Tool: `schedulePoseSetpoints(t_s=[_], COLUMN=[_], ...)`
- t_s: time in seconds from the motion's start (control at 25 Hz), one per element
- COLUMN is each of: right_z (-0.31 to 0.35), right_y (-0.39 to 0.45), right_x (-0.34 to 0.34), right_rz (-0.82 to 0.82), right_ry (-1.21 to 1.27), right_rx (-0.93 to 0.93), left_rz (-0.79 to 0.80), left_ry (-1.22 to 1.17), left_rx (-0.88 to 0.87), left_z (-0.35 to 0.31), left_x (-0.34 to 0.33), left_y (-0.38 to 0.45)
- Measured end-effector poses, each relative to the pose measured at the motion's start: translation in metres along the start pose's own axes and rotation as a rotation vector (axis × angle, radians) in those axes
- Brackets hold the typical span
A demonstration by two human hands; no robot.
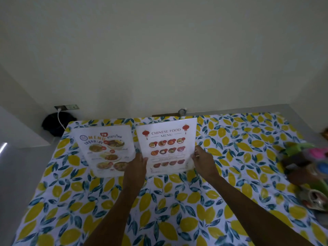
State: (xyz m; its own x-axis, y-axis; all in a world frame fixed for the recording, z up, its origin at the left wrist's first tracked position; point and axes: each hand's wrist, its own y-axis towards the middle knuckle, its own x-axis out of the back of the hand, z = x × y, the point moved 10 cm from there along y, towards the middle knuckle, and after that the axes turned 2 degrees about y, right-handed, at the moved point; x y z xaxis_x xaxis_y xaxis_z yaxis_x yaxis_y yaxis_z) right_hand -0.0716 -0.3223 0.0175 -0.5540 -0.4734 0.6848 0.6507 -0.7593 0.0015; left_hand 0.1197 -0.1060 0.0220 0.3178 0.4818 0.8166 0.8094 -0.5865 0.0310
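A white Chinese food menu sheet (166,146) with red lanterns and rows of dish photos is held up a little above the table. My left hand (137,165) grips its left edge low down, thumb on the front. My right hand (202,159) pinches its right edge, with a ring on one finger. To the left, a second menu (104,148) with Thai lettering and dish photos lies flat on the tablecloth, its right edge next to my left hand.
The table wears a cloth printed with yellow lemons and blue leaves (159,201). A heap of colourful toys (308,174) sits at the right edge. Behind the table are a plain wall, a wall socket with a white cable (61,119) and a dark bag (55,125).
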Motion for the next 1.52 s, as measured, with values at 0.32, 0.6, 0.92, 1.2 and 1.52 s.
schedulePoseSetpoints(t_s=[0.32,0.6,0.92,1.2,1.52], right_z=[-0.004,-0.023,-0.092,-0.177,-0.310], right_y=[-0.053,-0.071,-0.036,0.102,0.208], right_x=[0.085,0.185,0.289,0.411,0.465], right_rz=[-0.147,-0.318,-0.392,-0.326,-0.282], right_ry=[-0.076,-0.138,-0.112,-0.216,-0.174], right_rx=[-0.039,-0.033,-0.057,-0.001,-0.097], left_rz=[0.024,0.063,0.118,0.093,0.149], left_ry=[-0.101,-0.136,-0.202,-0.225,-0.175], left_rx=[-0.165,-0.302,-0.425,-0.395,-0.341], left_z=[-0.072,-0.171,-0.291,-0.424,-0.516], left_x=[0.005,-0.009,-0.071,-0.150,-0.275], left_y=[-0.015,-0.019,0.005,0.051,0.123])
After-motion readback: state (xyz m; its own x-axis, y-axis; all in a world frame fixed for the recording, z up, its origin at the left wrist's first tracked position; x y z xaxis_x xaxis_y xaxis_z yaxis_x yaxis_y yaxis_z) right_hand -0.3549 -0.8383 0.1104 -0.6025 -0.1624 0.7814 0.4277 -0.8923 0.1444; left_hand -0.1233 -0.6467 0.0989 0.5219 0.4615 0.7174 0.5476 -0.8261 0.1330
